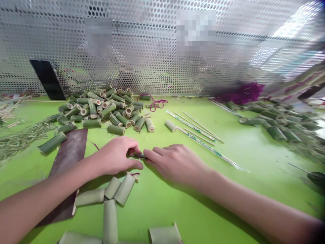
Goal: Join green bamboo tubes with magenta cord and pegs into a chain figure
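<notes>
My right hand (pixel 175 161) is closed on a small, dark, slim tool (pixel 138 156); most of it is hidden under the fingers, so its kind is unclear. Facing it, my left hand (pixel 120 154) has thumb and index finger curled round the tool's far end, by a tiny pale bit too small to name. Just below lie cut bamboo pieces joined in a figure-like shape: one slanted bamboo piece (pixel 125 189) with a purple thread end (pixel 135 174), a sideways bamboo piece (pixel 90 197) and a long bamboo piece (pixel 110 220) pointing towards me.
A pile of green bamboo sections (pixel 101 105) stands behind my hands, near a leaning phone (pixel 48 79). Thin sticks in clear wrappers (pixel 203 142) lie right of centre. A brown board (pixel 68 152) is under my left forearm. A dark-handled pointed tool (pixel 316 176) lies far right.
</notes>
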Demonstrator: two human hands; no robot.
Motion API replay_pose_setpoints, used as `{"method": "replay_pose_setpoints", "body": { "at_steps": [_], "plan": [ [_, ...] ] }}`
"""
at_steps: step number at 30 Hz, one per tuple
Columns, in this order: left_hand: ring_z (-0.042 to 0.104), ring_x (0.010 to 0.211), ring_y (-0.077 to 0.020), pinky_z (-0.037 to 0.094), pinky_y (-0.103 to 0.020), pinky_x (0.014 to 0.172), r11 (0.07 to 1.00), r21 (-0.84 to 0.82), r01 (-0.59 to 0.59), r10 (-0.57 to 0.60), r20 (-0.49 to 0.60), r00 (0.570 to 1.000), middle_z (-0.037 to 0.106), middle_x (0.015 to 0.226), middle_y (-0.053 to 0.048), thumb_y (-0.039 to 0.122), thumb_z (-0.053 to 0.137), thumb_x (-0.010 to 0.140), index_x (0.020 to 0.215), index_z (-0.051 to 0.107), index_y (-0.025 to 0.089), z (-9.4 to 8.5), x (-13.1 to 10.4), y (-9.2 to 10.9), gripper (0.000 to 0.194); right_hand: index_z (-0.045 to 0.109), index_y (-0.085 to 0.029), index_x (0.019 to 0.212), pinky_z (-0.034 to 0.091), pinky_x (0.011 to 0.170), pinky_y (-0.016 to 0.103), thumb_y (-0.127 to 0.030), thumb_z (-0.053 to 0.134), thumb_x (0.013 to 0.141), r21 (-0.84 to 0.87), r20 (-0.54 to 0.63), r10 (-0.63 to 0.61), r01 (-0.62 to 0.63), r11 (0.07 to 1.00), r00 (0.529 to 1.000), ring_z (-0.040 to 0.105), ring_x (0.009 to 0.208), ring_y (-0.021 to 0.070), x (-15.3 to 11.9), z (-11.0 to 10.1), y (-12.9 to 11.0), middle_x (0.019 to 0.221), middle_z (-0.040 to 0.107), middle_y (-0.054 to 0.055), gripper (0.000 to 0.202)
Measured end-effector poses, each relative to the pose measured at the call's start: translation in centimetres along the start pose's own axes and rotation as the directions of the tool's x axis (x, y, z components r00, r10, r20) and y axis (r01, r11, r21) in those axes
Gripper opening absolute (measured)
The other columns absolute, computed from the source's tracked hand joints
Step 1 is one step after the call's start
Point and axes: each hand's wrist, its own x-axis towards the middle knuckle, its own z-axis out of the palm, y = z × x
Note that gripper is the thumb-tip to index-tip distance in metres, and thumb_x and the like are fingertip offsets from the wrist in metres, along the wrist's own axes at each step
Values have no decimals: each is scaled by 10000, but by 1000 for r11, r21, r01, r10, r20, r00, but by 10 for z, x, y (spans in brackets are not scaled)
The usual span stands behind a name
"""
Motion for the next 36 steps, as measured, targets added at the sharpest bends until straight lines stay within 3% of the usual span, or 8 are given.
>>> {"method": "replay_pose_setpoints", "body": {
  "at_steps": [12,21,29,36],
  "plan": [
    [532,716,-186,365,-302,608,1000,6,9,-9,7,1000,575,747,25,450,818,725,757,625,220,1,0,0,303,587,-213,1120,162,530,304,-304,438,1060,18,38,12,-13,1000,999,511,528,113,2,-2,0,767,661,-6,184],
    [531,736,-191,355,-304,626,992,118,-40,38,19,999,591,779,11,443,786,782,794,605,212,0,1,2,293,578,-184,1059,149,503,306,-273,461,1043,43,85,-11,8,999,996,422,474,91,5,-7,-1,750,645,5,148],
    [538,742,-199,349,-303,617,995,98,-5,3,21,1000,602,791,13,433,771,788,859,623,223,1,-1,2,266,573,-187,1008,132,491,310,-252,496,1013,41,99,-5,1,999,995,367,457,102,5,-10,-5,709,627,-8,101],
    [527,755,-205,349,-302,637,996,90,-10,7,34,999,584,767,19,421,772,764,797,590,222,-1,-1,3,272,568,-180,973,155,512,313,-301,410,1068,109,92,61,-71,992,994,451,493,116,3,-11,-11,741,669,13,220]
  ]
}}
